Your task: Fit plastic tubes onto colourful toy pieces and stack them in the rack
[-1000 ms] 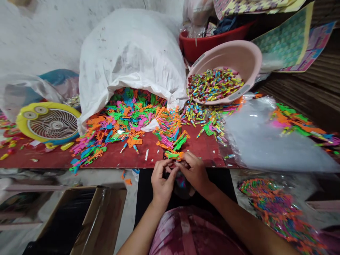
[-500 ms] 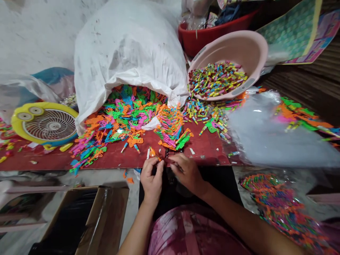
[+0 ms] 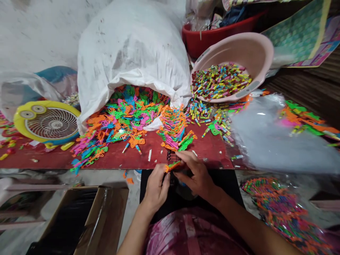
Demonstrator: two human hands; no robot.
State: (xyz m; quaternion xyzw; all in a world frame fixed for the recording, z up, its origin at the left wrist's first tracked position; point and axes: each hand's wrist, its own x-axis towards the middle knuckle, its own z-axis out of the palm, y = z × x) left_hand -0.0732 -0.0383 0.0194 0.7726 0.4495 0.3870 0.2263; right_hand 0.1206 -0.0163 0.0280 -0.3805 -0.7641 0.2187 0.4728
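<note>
My left hand is closed on a small orange plastic piece at the table's front edge. My right hand reaches in from the right, its thumb and forefinger around the far end of a green and orange piece that lies between both hands. Just beyond is a stacked row of colourful plastic pieces. A loose heap of similar pieces spills out of a white sack.
A pink basin of small wrapped tubes tilts at the back right. Clear plastic bags lie on the right of the red table. A yellow fan stands left; a cardboard box is below.
A green and orange piece now shows between my hands. My right hand has closed in on it. The whole view has shifted slightly.
</note>
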